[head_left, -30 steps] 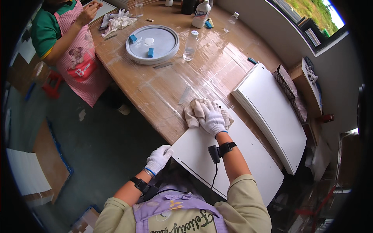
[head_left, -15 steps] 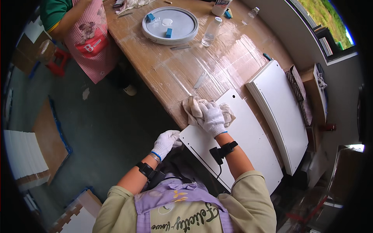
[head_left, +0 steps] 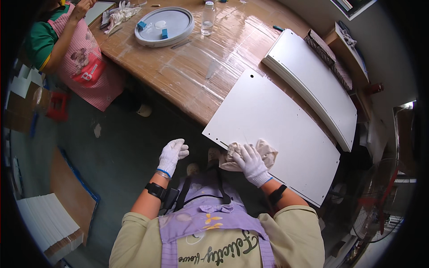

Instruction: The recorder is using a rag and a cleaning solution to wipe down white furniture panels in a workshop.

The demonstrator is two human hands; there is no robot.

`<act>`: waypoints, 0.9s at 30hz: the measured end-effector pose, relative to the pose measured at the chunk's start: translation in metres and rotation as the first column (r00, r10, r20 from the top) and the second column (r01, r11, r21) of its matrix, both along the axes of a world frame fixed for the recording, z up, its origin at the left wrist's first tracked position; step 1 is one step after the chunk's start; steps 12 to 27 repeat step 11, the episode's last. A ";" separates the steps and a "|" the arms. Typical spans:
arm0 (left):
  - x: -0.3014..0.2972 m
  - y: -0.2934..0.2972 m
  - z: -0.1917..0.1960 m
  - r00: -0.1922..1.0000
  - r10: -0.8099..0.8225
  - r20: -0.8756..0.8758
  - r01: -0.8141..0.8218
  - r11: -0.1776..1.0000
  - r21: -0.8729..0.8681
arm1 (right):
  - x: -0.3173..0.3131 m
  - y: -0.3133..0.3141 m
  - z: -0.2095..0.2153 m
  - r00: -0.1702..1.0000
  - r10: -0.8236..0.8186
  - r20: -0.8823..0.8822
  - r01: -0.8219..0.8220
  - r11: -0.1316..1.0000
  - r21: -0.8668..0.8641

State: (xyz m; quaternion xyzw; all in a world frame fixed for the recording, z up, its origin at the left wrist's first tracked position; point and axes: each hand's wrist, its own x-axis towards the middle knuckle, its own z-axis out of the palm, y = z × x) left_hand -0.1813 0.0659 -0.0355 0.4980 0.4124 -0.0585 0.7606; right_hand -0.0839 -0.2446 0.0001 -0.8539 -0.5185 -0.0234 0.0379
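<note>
Right hand, in a white glove, lies flat with fingers spread on a crumpled beige cloth, pressing it onto the near edge of a white panel. Since a second ago the cloth has come from the panel's far corner down to the edge closest to the body, so the wiping pass looks to have covered that stretch; whether any residue remains is too faint to tell. Left hand, also gloved, hangs loosely curled off the panel, holding nothing, where earlier it rested at the panel's edge. The panel overhangs the wooden table.
</note>
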 end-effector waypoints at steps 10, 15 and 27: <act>0.033 -0.009 -0.002 0.961 -0.267 0.070 0.237 0.928 0.288 | 0.006 0.077 -0.020 0.963 -0.257 -0.075 0.263 0.962 0.074; 0.039 -0.003 -0.012 0.957 -0.284 0.048 0.257 0.917 0.305 | 0.015 0.107 -0.020 0.967 -0.237 -0.092 0.247 0.960 0.128; 0.039 -0.003 -0.012 0.957 -0.284 0.048 0.257 0.917 0.305 | 0.015 0.107 -0.020 0.967 -0.237 -0.092 0.247 0.960 0.128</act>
